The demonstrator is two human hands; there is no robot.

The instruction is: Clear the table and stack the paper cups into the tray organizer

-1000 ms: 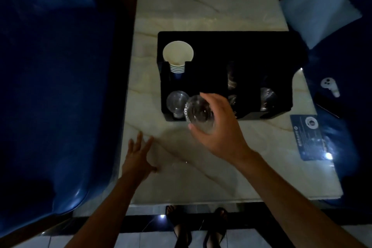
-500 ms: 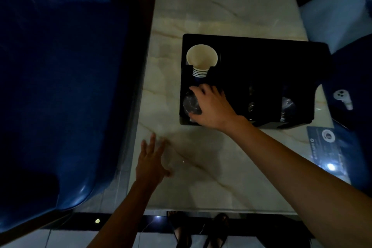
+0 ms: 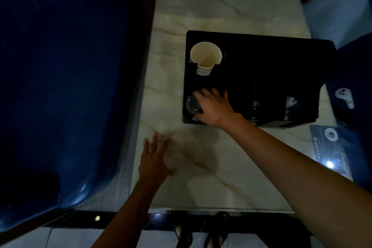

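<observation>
A stack of cream paper cups (image 3: 205, 57) stands upright in the back-left compartment of the black tray organizer (image 3: 271, 62) on the marble table (image 3: 201, 183). My right hand (image 3: 214, 107) reaches into the front-left compartment and is closed over a clear glass (image 3: 192, 104), most of which it hides. My left hand (image 3: 154, 159) lies flat near the table's left edge, fingers spread, holding nothing.
More clear glasses (image 3: 290, 104) sit in the tray's front-right compartments. A blue sofa (image 3: 60, 86) runs along the table's left side. At the right are a blue card (image 3: 330, 147), a white controller (image 3: 344, 96) and a pale pillow (image 3: 340, 10). The light is dim.
My right hand carried the clear glass from above the table's front into the tray's front-left compartment and stays on it. The left hand has barely moved.
</observation>
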